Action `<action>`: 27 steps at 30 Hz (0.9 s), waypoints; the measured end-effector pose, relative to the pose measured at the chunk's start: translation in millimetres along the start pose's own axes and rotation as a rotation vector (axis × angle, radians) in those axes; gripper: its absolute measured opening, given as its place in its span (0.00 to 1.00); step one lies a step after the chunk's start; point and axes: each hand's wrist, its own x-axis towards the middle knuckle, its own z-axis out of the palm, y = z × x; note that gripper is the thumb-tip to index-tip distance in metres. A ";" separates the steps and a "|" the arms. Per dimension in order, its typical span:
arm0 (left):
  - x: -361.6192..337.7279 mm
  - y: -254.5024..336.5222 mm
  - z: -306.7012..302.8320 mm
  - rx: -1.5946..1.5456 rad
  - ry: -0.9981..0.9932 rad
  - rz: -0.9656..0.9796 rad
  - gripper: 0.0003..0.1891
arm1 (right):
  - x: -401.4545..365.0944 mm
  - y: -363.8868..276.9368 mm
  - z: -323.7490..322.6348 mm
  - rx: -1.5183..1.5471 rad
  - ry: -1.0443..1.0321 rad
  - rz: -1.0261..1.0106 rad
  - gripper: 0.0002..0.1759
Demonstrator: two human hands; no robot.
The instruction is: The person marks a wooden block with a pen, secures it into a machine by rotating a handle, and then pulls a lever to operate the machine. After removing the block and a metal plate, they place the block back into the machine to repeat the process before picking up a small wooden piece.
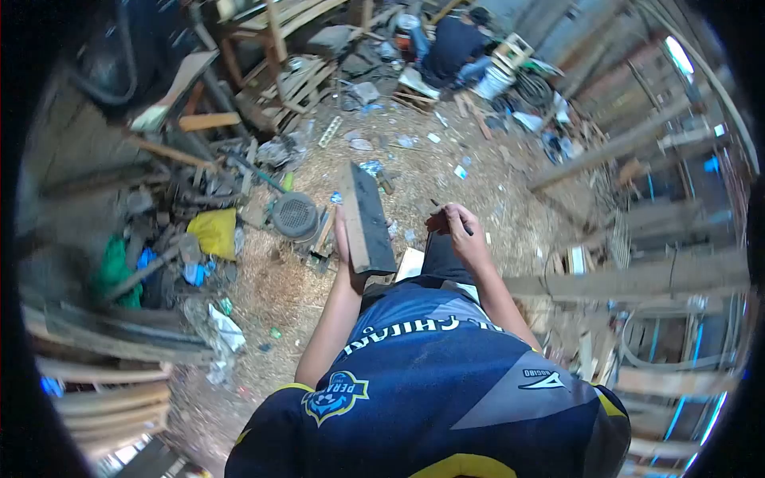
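My left hand (343, 237) is closed on the side of a wooden block (371, 219), long and thick, with one pale face and one blackened face. The block is tilted upright in front of my body, and most of the left fingers are hidden behind it. To its right, my right hand (462, 225) is raised with its fingers curled round a thin dark stick (468, 232), pencil-like in shape. Its exact kind is too small to make out. The stick and the block are apart.
A round motor-like housing (295, 215) sits on the chip-strewn floor at the left. Near it lie a yellow sack (213, 233) and a green bag (121, 269). Another person (454, 52) crouches at the back. A wooden beam (637, 275) crosses at the right.
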 end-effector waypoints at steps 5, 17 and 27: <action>32.3 16.1 -26.6 -0.063 0.133 0.168 0.42 | 96.6 4.3 36.0 -0.245 -0.164 -0.243 0.22; 163.4 -54.4 -121.8 0.201 0.652 0.459 0.31 | 352.3 147.3 114.7 0.012 -0.765 -0.359 0.24; 275.9 -214.6 -395.6 0.351 0.690 0.317 0.29 | 436.5 519.6 126.3 0.280 -0.725 0.087 0.08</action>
